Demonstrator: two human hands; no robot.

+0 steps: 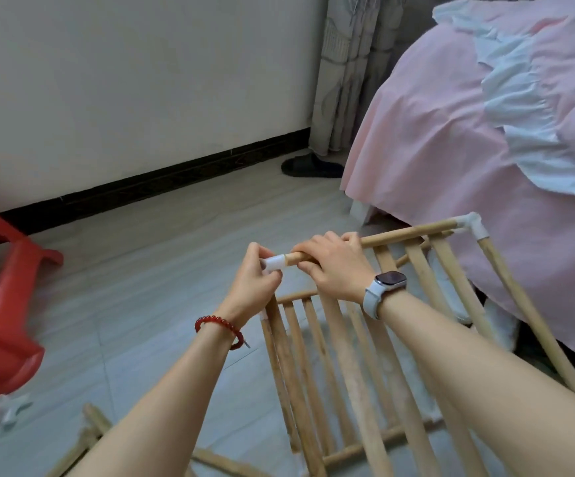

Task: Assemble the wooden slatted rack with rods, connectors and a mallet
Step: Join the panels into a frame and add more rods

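Note:
The wooden slatted rack (317, 366) stands tilted on the floor in front of me. Its top rod (406, 235) runs to the right into a white corner connector (470, 224). At the rod's left end sits another white connector (275, 262). My left hand (256, 282) grips that connector. My right hand (334, 261), with a white watch on the wrist, grips the top rod just to the right of it. Below the left hand a vertical rod (279, 335) rises toward the connector; the joint is hidden by my fingers. No mallet shows.
A red plastic stool (7, 304) lies tipped at the left. White connectors (10, 407) lie on the floor near it, and loose wooden rods (90, 428) at the bottom left. A bed with a pink cover (451, 132) stands close on the right. A dark slipper (310, 165) lies by the wall.

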